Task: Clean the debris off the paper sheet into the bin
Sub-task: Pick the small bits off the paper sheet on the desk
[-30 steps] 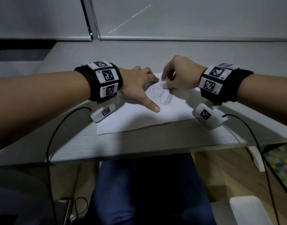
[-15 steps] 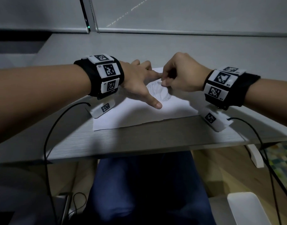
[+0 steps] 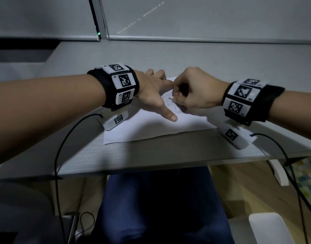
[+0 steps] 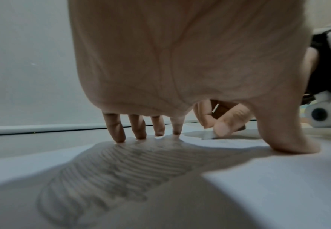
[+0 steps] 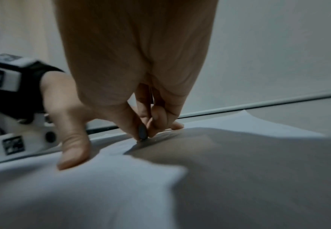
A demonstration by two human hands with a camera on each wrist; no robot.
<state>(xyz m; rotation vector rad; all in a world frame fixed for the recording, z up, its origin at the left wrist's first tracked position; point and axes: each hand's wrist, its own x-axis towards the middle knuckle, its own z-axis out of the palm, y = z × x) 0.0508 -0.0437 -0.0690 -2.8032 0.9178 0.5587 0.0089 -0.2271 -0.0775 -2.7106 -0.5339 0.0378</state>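
A white paper sheet (image 3: pixel 151 127) lies on the grey desk (image 3: pixel 151 155), with pencil scribble (image 4: pixel 111 170) on its middle. My left hand (image 3: pixel 158 99) presses down on the sheet, its fingers (image 4: pixel 115 131) spread and the thumb (image 4: pixel 290 139) out to the side. My right hand (image 3: pixel 175 98) pinches a small white eraser (image 3: pixel 171 98) between thumb and fingers, its end on the paper beside my left index finger. The left wrist view shows the eraser (image 4: pixel 208 135) touching the sheet. In the right wrist view the pinch (image 5: pixel 147 131) looks dark and blurred. No loose debris can be made out.
A white container-like object (image 3: pixel 269 229) stands on the floor at lower right, under the desk edge. Black cables (image 3: pixel 59 155) hang from both wrists over the desk's front edge. A window ledge (image 3: pixel 168 39) runs along the back. My blue-clad legs (image 3: pixel 160 208) are under the desk.
My right hand has shifted slightly left over the scribble, still pinching the eraser. My left hand stays pressed on the paper.
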